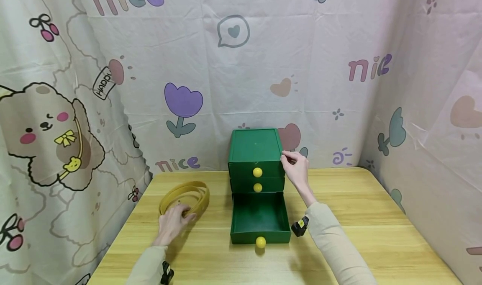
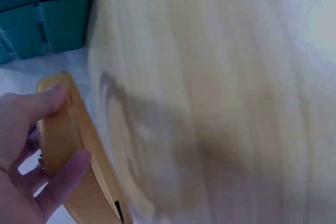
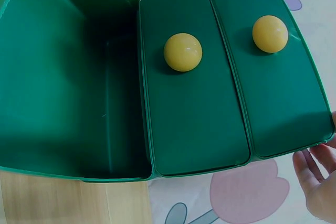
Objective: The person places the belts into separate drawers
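A coiled tan-yellow belt [image 1: 204,199] is pinched by my left hand [image 1: 172,223] at the left of the table. In the left wrist view, fingers and thumb lie on both sides of the stitched belt [image 2: 62,135], whose shadow falls on the wood. At the middle back stands a green drawer cabinet [image 1: 256,145] with round yellow knobs. Its bottom drawer [image 1: 260,237] is pulled out, and nothing shows inside; the upper two drawers are closed. My right hand [image 1: 296,170] holds the cabinet's upper right front edge, its fingers partly cut off in the right wrist view.
The wooden table [image 1: 339,201] ends at a printed cloth backdrop [image 1: 241,80], which also hangs along both sides. A black wrist camera [image 1: 300,226] sits by the right sleeve, close to the pulled-out drawer. Another camera [image 1: 166,272] is on the left wrist.
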`<state>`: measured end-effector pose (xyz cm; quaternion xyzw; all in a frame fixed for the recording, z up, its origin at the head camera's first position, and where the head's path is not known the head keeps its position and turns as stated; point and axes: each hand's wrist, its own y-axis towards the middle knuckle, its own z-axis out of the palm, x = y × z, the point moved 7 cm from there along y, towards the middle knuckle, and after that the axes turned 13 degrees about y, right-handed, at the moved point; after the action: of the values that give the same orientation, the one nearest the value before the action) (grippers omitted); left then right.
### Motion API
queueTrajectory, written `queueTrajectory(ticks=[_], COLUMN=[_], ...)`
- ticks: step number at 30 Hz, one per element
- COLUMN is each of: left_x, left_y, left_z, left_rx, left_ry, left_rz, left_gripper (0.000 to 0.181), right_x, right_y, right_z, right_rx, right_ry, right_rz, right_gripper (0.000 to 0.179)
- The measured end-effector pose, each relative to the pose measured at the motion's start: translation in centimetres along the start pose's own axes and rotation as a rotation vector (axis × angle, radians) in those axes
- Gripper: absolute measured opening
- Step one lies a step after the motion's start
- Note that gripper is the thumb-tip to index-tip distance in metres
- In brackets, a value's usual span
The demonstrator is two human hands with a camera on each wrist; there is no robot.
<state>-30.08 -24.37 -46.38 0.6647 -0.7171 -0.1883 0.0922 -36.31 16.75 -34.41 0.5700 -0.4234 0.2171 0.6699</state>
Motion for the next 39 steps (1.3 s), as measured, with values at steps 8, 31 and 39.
queueTrajectory(ticks=[8,31,39], left_x=[-0.6,-2.6,-2.1], left_y=[0.4,1.2,1.3], left_z=[-1.4,-4.9,-5.9], left_rx=[0.017,0.116,0.166], left_ry=[-0.057,-0.172,-0.199], left_rz=[0.006,0.099,0.130], left_gripper=[0.020,0.022,0.027], right_x=[0.0,0.2,0.2], right_y=[0.0,-0.1,-0.1], right_z=[0.0,0.0,0.0], right_rx=[0.000,0.008,0.014], right_ry=[-0.015,-0.030,-0.006], right_rz=[-0.009,-0.013,0.001], right_gripper=[0.020,0.020,0.021])
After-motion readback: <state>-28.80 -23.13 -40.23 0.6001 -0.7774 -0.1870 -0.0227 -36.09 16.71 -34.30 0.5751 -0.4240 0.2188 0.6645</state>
